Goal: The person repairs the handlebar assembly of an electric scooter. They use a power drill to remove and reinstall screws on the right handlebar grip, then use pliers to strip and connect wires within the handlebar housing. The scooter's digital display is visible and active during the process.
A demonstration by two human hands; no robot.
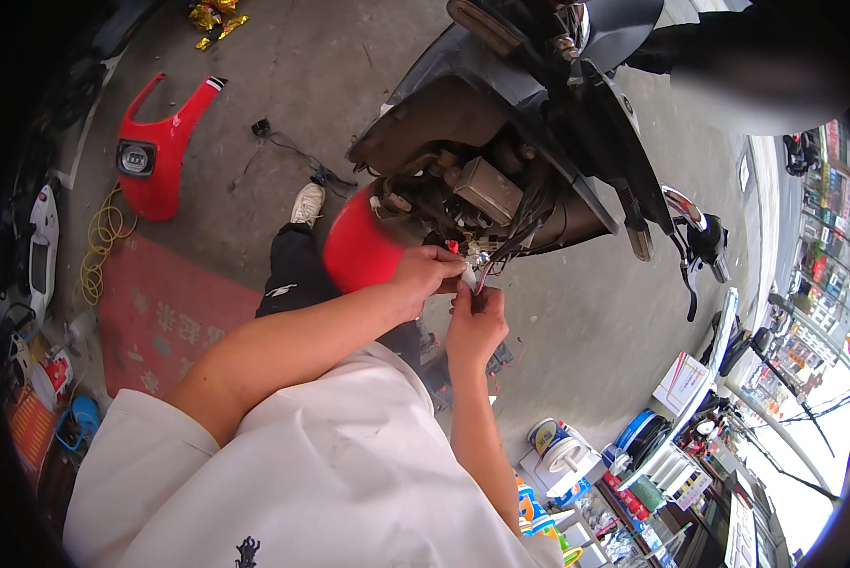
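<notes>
In front of me stands a scooter with its front opened up, its dark body panel (453, 90) tilted above exposed wiring. My left hand (427, 279) pinches a small white piece that looks like a wire connector (469, 275). Just below it, my right hand (477, 325) is closed on thin wires (485, 274) running to that piece. A red connector (453, 247) sits right by my left fingertips. Beyond the hands are a metal box (488, 189) among the cables and a red front fender (349, 246). My fingers partly hide the join.
A red scooter panel with a headlight (165, 156) lies on the floor at left, near a coiled yellow hose (98, 256) and a red mat (165, 317). The handlebar (699, 237) juts out rightward. Tubs (555, 445) and crowded shelves stand lower right. Someone in black is at upper right.
</notes>
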